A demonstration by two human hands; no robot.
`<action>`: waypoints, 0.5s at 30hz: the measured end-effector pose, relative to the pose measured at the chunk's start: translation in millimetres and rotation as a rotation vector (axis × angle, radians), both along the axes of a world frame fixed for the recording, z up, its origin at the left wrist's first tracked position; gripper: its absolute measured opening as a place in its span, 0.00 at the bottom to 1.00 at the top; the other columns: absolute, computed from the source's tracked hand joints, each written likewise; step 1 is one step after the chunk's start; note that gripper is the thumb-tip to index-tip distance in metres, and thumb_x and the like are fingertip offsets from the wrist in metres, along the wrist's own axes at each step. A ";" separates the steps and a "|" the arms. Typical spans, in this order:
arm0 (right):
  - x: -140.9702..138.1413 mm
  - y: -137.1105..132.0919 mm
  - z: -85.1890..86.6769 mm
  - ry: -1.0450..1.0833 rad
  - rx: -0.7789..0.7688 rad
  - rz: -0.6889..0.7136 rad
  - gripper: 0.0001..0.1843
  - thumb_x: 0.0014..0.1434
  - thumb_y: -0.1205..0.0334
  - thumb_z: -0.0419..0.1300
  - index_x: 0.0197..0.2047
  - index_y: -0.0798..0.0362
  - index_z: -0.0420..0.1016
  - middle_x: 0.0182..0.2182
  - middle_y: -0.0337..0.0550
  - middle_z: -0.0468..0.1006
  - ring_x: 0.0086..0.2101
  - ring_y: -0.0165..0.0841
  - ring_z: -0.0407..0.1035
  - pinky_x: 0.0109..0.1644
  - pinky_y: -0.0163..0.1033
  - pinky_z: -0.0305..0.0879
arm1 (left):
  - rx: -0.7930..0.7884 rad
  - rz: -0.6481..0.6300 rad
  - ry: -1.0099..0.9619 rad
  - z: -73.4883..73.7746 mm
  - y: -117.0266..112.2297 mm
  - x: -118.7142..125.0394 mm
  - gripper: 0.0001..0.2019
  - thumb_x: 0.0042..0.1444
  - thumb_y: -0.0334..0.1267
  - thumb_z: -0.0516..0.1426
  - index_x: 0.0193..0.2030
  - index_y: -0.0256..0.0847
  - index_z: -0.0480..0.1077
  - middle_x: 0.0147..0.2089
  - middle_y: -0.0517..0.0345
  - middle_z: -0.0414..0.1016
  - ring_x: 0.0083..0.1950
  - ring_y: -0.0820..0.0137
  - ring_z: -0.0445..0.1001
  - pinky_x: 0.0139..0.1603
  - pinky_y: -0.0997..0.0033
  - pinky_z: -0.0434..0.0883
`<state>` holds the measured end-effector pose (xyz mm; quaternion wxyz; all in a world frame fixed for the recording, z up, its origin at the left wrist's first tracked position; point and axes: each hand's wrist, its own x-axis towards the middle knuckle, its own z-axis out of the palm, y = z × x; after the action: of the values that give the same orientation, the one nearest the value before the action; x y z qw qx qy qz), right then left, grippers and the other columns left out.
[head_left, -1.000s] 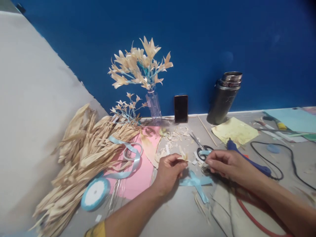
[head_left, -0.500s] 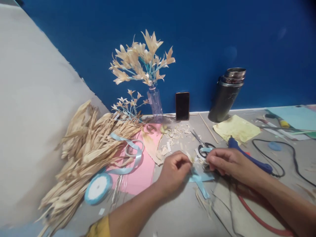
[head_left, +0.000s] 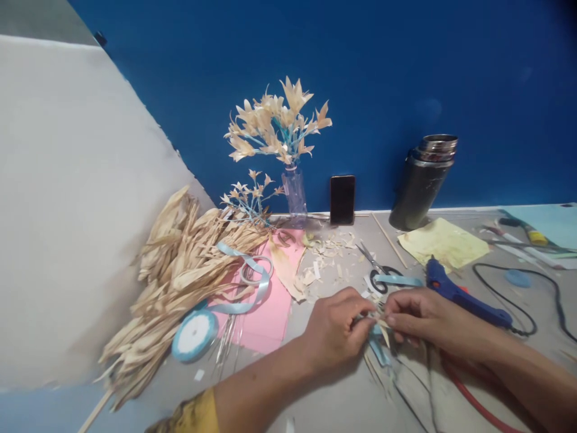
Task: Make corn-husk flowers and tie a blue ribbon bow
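My left hand [head_left: 338,331] is closed in a pinch in front of me, its fingertips close to those of my right hand [head_left: 419,316]. Between the two sits a small pale corn husk piece [head_left: 383,334] with a pointed end, pinched by both sets of fingers. Part of it is hidden behind the fingers. Under the hands, a light blue ribbon strip [head_left: 379,352] lies partly covered. Just beyond them are black-handled scissors [head_left: 377,269], with another blue ribbon strip [head_left: 401,281] across the handles.
Dried corn husks [head_left: 180,288] are heaped at left, near a ribbon spool [head_left: 195,332] and pink paper [head_left: 270,319]. Husk flowers [head_left: 274,117] stand in a clear bottle [head_left: 295,195]. A phone [head_left: 342,199], flask [head_left: 424,180], yellow paper [head_left: 444,243] and blue glue gun [head_left: 469,300] are around.
Both hands have moved slightly down and come together, and a pointed husk piece now shows between them. The ribbon strip by the scissors is more exposed. The view has shifted left and up.
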<state>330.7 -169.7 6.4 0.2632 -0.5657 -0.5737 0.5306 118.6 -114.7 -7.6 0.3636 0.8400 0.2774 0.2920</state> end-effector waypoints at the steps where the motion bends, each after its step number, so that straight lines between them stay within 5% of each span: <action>1: 3.0 0.2 0.4 -0.002 -0.001 -0.010 0.15 0.59 0.50 0.63 0.28 0.52 0.74 0.25 0.39 0.78 0.27 0.32 0.68 0.31 0.34 0.60 | 0.003 0.010 0.011 7.6 3.2 -3.0 0.12 0.60 0.32 0.59 0.48 0.42 0.79 0.40 0.51 0.81 0.36 0.66 0.76 0.39 0.69 0.70; 3: 12.1 2.5 3.7 -0.030 -0.005 -0.065 0.17 0.60 0.48 0.62 0.29 0.52 0.74 0.24 0.39 0.76 0.24 0.30 0.65 0.28 0.34 0.57 | 0.027 0.066 0.012 29.4 10.7 -15.9 0.13 0.61 0.32 0.58 0.50 0.42 0.77 0.40 0.53 0.81 0.37 0.66 0.76 0.41 0.68 0.71; 5: 25.2 8.4 9.5 -0.094 0.014 -0.157 0.18 0.61 0.45 0.61 0.30 0.52 0.75 0.23 0.40 0.75 0.23 0.30 0.63 0.28 0.35 0.56 | 0.086 0.119 0.026 56.7 17.6 -38.4 0.08 0.63 0.33 0.55 0.41 0.41 0.77 0.37 0.55 0.80 0.37 0.67 0.76 0.40 0.69 0.71; 9: 53.4 27.5 17.9 -0.193 0.153 -0.291 0.16 0.59 0.49 0.63 0.29 0.53 0.77 0.20 0.38 0.72 0.23 0.29 0.62 0.28 0.36 0.55 | -0.002 0.349 0.065 99.1 24.2 -96.8 0.10 0.66 0.41 0.54 0.42 0.42 0.76 0.30 0.61 0.77 0.29 0.71 0.73 0.32 0.73 0.69; 12: 66.1 41.1 15.6 -0.194 0.224 -0.357 0.13 0.59 0.55 0.61 0.27 0.54 0.76 0.23 0.40 0.77 0.22 0.28 0.64 0.28 0.36 0.56 | 0.044 0.539 0.162 101.4 28.8 -131.3 0.13 0.65 0.46 0.54 0.39 0.42 0.76 0.30 0.60 0.77 0.30 0.69 0.74 0.32 0.72 0.69; 15: 69.5 51.2 10.1 -0.240 0.276 -0.372 0.14 0.60 0.59 0.59 0.25 0.55 0.77 0.22 0.41 0.78 0.21 0.28 0.66 0.28 0.36 0.57 | 0.220 0.653 0.400 83.4 39.8 -146.6 0.13 0.62 0.43 0.53 0.35 0.43 0.77 0.33 0.57 0.80 0.35 0.65 0.76 0.36 0.70 0.67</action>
<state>400.2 -118.4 16.5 0.3609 -0.6791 -0.5539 0.3190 -28.1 -74.8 75.8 0.0984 0.7818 0.5623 0.2510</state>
